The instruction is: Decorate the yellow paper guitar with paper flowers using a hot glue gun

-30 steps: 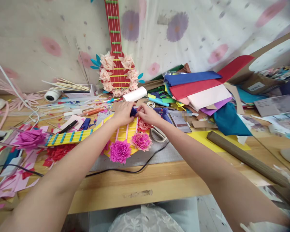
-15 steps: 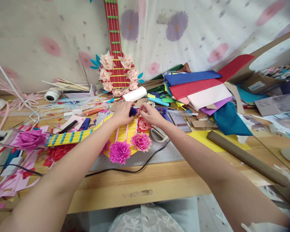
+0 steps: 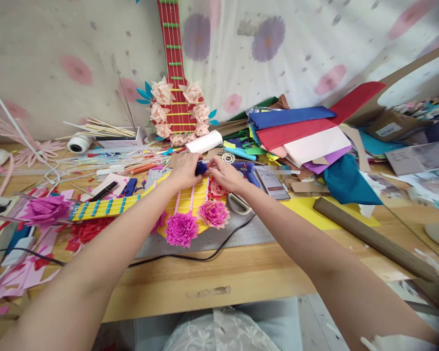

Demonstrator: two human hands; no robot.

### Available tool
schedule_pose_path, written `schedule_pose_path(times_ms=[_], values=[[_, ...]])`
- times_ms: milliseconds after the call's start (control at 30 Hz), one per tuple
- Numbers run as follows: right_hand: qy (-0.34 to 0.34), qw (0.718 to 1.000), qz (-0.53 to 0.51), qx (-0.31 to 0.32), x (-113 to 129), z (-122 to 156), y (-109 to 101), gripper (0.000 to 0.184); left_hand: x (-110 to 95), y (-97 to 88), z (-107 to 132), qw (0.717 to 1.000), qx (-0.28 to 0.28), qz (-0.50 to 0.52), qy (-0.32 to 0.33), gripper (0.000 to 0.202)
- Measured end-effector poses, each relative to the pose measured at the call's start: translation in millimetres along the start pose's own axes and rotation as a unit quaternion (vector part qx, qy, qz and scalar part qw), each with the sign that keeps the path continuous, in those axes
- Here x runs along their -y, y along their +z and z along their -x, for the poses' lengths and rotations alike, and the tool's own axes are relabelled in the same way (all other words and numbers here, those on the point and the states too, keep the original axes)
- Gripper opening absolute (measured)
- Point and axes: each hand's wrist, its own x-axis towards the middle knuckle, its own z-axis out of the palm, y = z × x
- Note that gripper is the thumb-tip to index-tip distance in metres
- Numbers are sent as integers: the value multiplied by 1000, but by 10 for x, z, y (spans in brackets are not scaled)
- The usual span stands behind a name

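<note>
A yellow paper ukulele (image 3: 163, 205) with a blue-fretted neck lies on a grey cutting mat (image 3: 241, 237), its body decorated with paper flowers. Over the far edge of the body, my left hand (image 3: 185, 170) is closed on a small dark blue paper flower (image 3: 201, 168). My right hand (image 3: 225, 174) meets it from the other side, fingertips pinched together at the blue petals. Just under the right hand sits a coral paper flower (image 3: 218, 189). Nearer me are a magenta flower (image 3: 182, 229) and a pink one (image 3: 214, 214).
A red paper guitar (image 3: 175, 113) with pale flowers leans against the curtain. Right of my hands lie a blue glue gun (image 3: 248, 171), a phone (image 3: 272, 184) and folded coloured paper (image 3: 296, 124). A black cable (image 3: 190, 258) crosses the table front. Paper scraps (image 3: 22, 275) cover the left.
My right hand has shifted slightly, with its fingers drawn closer together at the blue flower. My left hand and the yellow ukulele stay nearly in place.
</note>
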Motion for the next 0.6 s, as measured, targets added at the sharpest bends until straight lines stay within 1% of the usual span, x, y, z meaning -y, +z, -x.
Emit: schedule_pose_path(times_ms=[233, 333, 500, 600], values=[[41, 998, -52, -4, 35, 35, -31, 20, 9, -7, -6, 1000, 3, -4, -2, 47], [48, 996, -76, -9, 21, 41, -52, 18, 0, -22, -6, 1000, 6, -3, 1, 50], [57, 987, -139, -63, -156, 52, -11, 15, -16, -61, -11, 999, 25, 11, 19, 55], [80, 977, -181, -80, -259, 67, 47, 13, -12, -126, -15, 999, 38, 25, 6, 58]])
